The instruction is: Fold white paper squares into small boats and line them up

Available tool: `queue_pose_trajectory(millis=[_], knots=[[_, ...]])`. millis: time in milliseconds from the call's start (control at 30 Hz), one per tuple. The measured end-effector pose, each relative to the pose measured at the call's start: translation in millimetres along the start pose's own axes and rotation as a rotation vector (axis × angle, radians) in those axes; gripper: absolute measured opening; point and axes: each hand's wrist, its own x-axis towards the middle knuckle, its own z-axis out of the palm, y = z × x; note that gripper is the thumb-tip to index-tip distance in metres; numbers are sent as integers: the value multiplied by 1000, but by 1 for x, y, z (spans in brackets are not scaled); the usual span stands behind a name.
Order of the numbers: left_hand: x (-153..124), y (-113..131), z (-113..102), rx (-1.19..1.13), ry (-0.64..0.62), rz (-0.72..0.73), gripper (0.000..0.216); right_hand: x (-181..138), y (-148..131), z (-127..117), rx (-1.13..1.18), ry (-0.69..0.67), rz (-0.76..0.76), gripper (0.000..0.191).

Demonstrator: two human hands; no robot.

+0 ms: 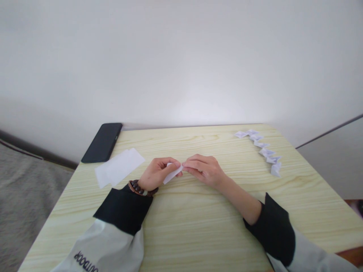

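Note:
Both hands meet over the middle of a pale wooden table [198,234]. My left hand [155,173], with a dark bead bracelet at the wrist, pinches a small folded strip of white paper [172,175]. My right hand [204,170] pinches the same strip at its right end, fingers pressed together. The strip slants down to the left, just above the tabletop.
A stack of flat white paper slips [119,167] lies to the left of my hands. A black phone [102,142] rests at the table's far left corner. Several small folded paper pieces [262,149] lie in a curved row at the far right. A white wall stands behind.

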Motion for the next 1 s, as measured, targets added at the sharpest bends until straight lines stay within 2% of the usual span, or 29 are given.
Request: queue_pose_trajectory(millis=[200, 300, 367, 467, 533, 600, 767, 1000], knots=[[0, 1, -3, -62, -63, -4, 30, 0, -1, -5, -101, -33, -88, 14], [0, 2, -3, -58, -59, -7, 29, 1, -2, -3, -73, -20, -82, 12], [0, 2, -2, -24, -27, 17, 29, 1, -3, -1, 9, 14, -10, 11], [0, 2, 1, 78, 65, 62, 28, 0, -4, 2, 159, 37, 225, 13], [-1, 2, 4, 141, 119, 89, 28, 0, -5, 2, 239, -9, 377, 16], [-1, 2, 6, 185, 146, 111, 28, 0, -5, 1, 288, -81, 456, 19], [-2, 1, 11, 317, 168, 172, 29, 2, -5, -1, 293, -206, 452, 25], [-1, -6, 10, 461, 160, 263, 25, 2, -3, 3, 207, -215, 416, 18]])
